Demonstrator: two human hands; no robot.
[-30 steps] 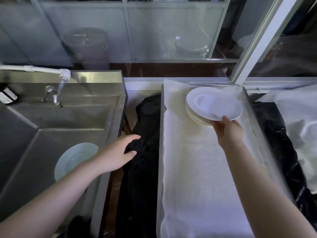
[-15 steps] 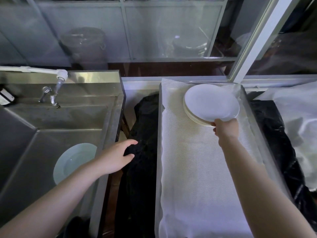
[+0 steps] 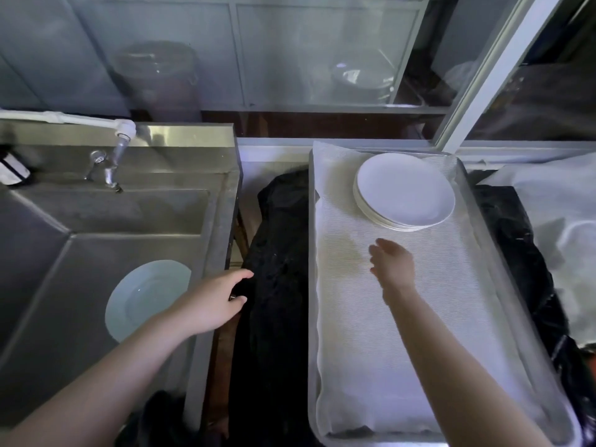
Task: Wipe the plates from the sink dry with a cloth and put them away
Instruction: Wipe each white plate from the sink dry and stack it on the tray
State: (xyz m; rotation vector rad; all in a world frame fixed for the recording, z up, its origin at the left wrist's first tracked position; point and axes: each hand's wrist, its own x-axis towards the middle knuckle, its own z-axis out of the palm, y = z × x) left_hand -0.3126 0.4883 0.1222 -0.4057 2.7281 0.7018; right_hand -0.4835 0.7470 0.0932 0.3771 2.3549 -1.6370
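A stack of white plates [image 3: 404,190] rests at the far end of a metal tray [image 3: 483,221] lined with white cloth [image 3: 387,350]. My right hand [image 3: 392,266] hovers over the cloth below the stack, fingers loose, holding nothing. One white plate [image 3: 142,301] lies in the steel sink [image 3: 96,221], partly hidden by my left forearm. My left hand [image 3: 216,301] is at the sink's right rim, its fingers curled onto a black cloth [image 3: 274,285] draped between sink and tray.
A tap [image 3: 109,162] with a white pipe stands at the sink's back. Glass cabinet doors [image 3: 290,59] rise behind. Black sheeting [image 3: 522,253] and a white wrapped bundle [image 3: 564,221] lie to the right of the tray.
My right hand let go of the plate, now lying on top of the stack, and drew back toward me. My left hand stayed at the black cloth.
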